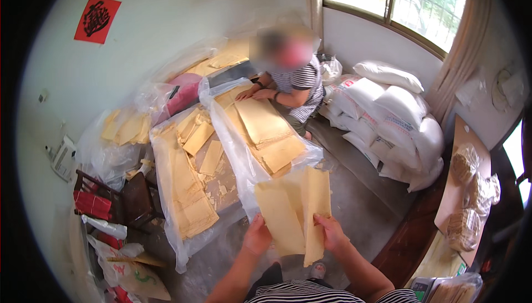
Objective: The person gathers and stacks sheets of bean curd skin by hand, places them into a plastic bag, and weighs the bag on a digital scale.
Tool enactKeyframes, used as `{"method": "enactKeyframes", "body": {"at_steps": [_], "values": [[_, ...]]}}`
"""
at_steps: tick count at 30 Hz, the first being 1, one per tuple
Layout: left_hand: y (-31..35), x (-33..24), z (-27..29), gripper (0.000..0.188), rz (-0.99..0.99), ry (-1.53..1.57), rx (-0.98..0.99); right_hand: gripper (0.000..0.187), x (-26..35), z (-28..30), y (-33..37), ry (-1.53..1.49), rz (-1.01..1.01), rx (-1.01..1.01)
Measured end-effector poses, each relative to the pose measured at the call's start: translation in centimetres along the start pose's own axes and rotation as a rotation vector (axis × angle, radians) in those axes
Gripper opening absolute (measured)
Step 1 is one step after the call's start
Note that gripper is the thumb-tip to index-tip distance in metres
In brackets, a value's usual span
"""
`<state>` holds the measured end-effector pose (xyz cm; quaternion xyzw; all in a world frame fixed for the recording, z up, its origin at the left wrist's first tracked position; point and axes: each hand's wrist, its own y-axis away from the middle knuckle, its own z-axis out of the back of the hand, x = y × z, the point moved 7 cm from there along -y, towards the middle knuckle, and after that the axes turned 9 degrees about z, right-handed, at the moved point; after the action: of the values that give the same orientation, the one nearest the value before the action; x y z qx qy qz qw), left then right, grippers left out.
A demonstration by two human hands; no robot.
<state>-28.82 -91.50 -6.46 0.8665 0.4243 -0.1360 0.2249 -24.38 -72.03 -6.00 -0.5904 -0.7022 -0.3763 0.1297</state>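
Note:
A folded pale-yellow sheet, which looks like dried tofu skin, is held up in front of me. My left hand grips its lower left edge. My right hand pinches the right-hand part, where a narrower flap stands raised along a fold. Just beyond it, on a plastic-covered surface, lies a stack of similar sheets. Another stack lies to the left, with loose pieces and crumbs beside it.
A co-worker in a striped top rests both hands on the far stack. White sacks are piled below the window. At left stands a dark wooden chair; at right, a board bears bagged brown bundles.

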Motion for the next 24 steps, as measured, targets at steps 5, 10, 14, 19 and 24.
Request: {"method": "enactKeyframes", "body": {"at_steps": [5, 10, 14, 19, 24], "values": [[1.6, -2.0, -0.5, 0.052, 0.001, 0.126, 0.052, 0.04, -1.3, -6.4, -0.7, -0.254, -0.2, 0.175], [1.2, -5.1, 5.8, 0.058, 0.026, -0.033, 0.001, 0.043, -5.2, -8.7, -4.5, -0.36, -0.369, 0.331], [0.9, -8.3, 9.8, 0.058, 0.076, 0.093, -0.074, 0.042, -6.6, -11.3, -8.0, -0.14, -0.349, 0.326], [2.1, -14.6, 13.3, 0.05, -0.008, 0.048, -0.304, 0.042, -8.2, -12.8, -13.0, 0.195, -0.277, 0.25], [2.5, -20.0, 10.8, 0.044, -0.035, 0.005, -0.188, 0.063, -13.4, -14.5, -18.4, 0.473, -0.135, 0.146]]}}
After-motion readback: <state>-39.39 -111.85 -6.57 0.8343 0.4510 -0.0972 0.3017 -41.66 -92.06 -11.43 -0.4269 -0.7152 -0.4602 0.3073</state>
